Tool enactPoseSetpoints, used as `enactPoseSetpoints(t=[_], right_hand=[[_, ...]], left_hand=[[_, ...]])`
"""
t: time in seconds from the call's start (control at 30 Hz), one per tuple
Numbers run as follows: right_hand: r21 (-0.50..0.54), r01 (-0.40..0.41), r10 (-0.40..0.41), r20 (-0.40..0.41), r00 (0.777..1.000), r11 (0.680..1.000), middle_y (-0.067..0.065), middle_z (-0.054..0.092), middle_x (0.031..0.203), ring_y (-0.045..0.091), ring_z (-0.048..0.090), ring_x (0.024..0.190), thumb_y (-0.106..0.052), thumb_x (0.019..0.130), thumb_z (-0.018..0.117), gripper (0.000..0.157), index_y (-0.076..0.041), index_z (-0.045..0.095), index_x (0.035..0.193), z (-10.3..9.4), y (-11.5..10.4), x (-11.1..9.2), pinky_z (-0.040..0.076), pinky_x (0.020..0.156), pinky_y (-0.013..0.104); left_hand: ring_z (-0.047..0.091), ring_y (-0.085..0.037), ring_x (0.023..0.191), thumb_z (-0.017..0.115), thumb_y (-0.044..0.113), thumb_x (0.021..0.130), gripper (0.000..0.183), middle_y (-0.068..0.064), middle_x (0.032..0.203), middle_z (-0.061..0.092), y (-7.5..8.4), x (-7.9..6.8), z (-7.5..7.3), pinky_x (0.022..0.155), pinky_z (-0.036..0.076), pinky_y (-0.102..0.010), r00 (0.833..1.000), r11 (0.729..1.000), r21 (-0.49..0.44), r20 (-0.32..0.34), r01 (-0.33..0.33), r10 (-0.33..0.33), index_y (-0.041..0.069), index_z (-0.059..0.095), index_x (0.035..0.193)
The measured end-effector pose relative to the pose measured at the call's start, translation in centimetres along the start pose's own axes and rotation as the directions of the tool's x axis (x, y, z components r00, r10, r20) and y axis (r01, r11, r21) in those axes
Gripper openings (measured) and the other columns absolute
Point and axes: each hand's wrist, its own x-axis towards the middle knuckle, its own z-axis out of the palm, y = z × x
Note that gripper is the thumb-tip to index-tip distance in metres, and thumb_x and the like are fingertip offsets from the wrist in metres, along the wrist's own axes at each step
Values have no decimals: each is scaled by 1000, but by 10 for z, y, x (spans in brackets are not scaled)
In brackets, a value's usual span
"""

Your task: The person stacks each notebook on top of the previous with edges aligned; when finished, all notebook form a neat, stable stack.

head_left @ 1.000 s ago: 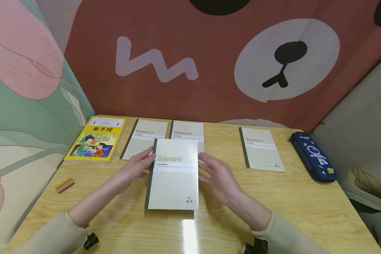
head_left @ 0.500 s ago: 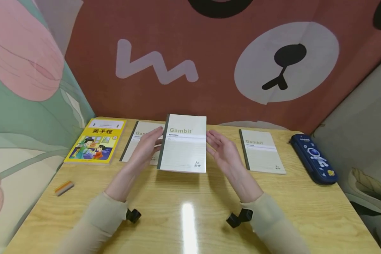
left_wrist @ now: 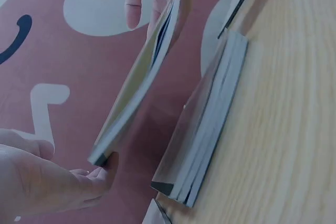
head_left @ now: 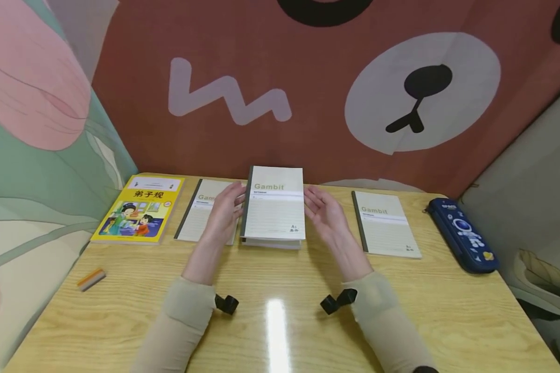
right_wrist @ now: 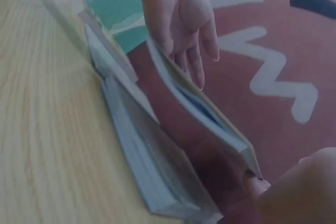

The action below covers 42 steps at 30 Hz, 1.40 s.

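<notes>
A pale Gambit notebook (head_left: 275, 207) with a dark spine hovers over a small stack of like notebooks (head_left: 273, 244) at the table's far side. A gap between the raised notebook and the stack (left_wrist: 205, 129) shows in the left wrist view. Its left edge is carried by my left hand (head_left: 224, 212), fingers mostly straight and the fingertips under the spine. On the opposite edge, my right hand (head_left: 327, 215) supports it with extended fingers. The raised notebook (right_wrist: 194, 103) sags slightly and its pages part a little in the right wrist view.
Another Gambit notebook (head_left: 210, 210) lies partly behind the left hand. To its left is a yellow picture-cover book (head_left: 140, 210), with a small orange-and-grey eraser-like block (head_left: 91, 280) nearer me. A notebook (head_left: 386, 224) and a navy pencil case (head_left: 463, 234) lie to the right.
Both hands have carried the notebook away from me and a little right, then lowered it over the notebook at the back, between the left notebook and the right one.
</notes>
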Motion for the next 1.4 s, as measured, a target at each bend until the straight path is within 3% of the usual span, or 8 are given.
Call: enactPoseSetpoints(t=[0.27,0.6,0.9,1.1,1.4], right_hand=[[-46,-12,13,20,1000,999,19,30,168,27,34,156,-18,110,41,55,-1,27,161,-7,8,13,29,130,35],[-110,-8,11,23,1000,994,21,31,168,29,34,155,-16,110,42,55,1,28,160,-15,17,23,27,131,39],[-194,4,-2,8,1000,981,24,33,166,32,36,154,-11,108,40,54,3,29,159,-20,21,29,26,131,40],[-254,-9,9,-1,1000,967,22,35,165,30,37,153,-8,107,41,54,1,31,159,-21,23,32,27,131,38],[-297,3,-4,-2,1000,955,20,35,165,28,35,154,-8,106,44,55,1,32,159,-21,25,31,26,131,37]], left_hand=[[31,-24,154,46,29,110,62,-11,165,36,-5,8,-5,132,24,-43,999,999,38,33,5,-6,14,23,165],[34,-24,155,42,37,110,63,-11,166,37,-15,13,-7,130,28,-41,999,994,109,52,4,-10,15,20,166],[31,-24,157,44,32,110,62,-10,168,34,-20,21,-8,132,25,-40,997,996,80,64,44,-49,12,22,165],[29,-23,158,43,30,111,61,-12,168,34,-23,23,-9,134,19,-40,996,996,72,78,45,-50,11,22,165],[25,-23,160,44,30,110,62,-9,171,29,-26,24,-7,133,19,-35,994,997,58,99,48,-54,7,22,164]])
